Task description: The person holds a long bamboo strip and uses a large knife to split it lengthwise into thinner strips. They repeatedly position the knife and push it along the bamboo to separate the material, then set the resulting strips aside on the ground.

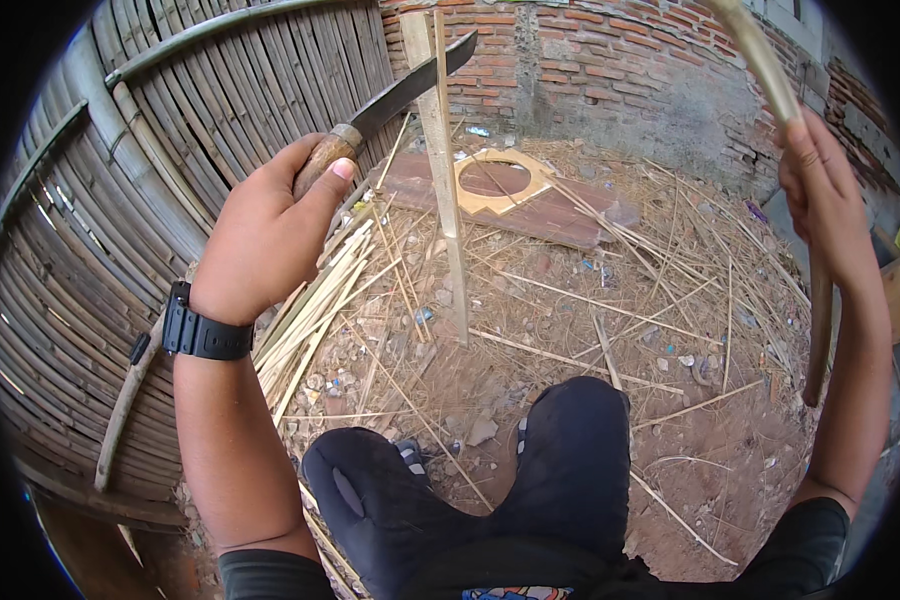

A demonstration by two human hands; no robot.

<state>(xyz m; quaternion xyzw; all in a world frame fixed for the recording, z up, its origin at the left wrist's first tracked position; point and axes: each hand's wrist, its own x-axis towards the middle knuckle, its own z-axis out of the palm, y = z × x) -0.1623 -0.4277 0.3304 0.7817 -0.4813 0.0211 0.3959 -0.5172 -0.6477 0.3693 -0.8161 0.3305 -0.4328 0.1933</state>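
Note:
My left hand is closed round the wooden handle of a machete, its dark blade pointing up and to the right. The blade meets the upper part of an upright pale wooden slat, whose top looks split into a wide and a narrow strip. Its lower end reaches the ground in front of my knees. High on the right, my right hand grips a long, slightly curved wooden stick, raised and apart from the machete.
Thin split strips lie piled at the left, with more scattered over the littered dirt. A brown board lies ahead, with a yellow panel with a round hole on it. A bamboo wall rises at left, a brick wall behind.

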